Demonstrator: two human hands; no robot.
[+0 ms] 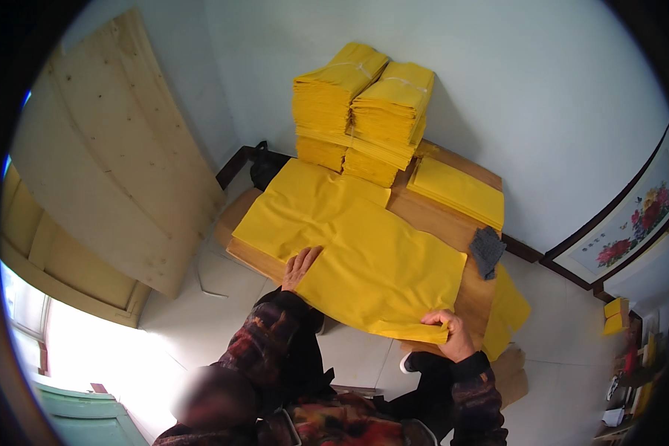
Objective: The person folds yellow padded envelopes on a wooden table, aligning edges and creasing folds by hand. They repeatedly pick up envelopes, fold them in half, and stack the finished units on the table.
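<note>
A wide yellow cloth [349,241] lies spread over the wooden table [477,297], with soft wrinkles across its middle. My left hand [302,269] rests on its near left edge, fingers stretched out over the fabric. At the near right corner, my right hand [455,334] pinches the cloth's edge between thumb and fingers. That corner is slightly folded and hangs past the table's front edge.
Tall tied stacks of folded yellow cloth [386,108] stand at the table's back. A lower folded yellow pile [459,189] lies to their right. A crumpled grey cloth [487,251] sits at the right edge. A wooden board [119,149] leans at left.
</note>
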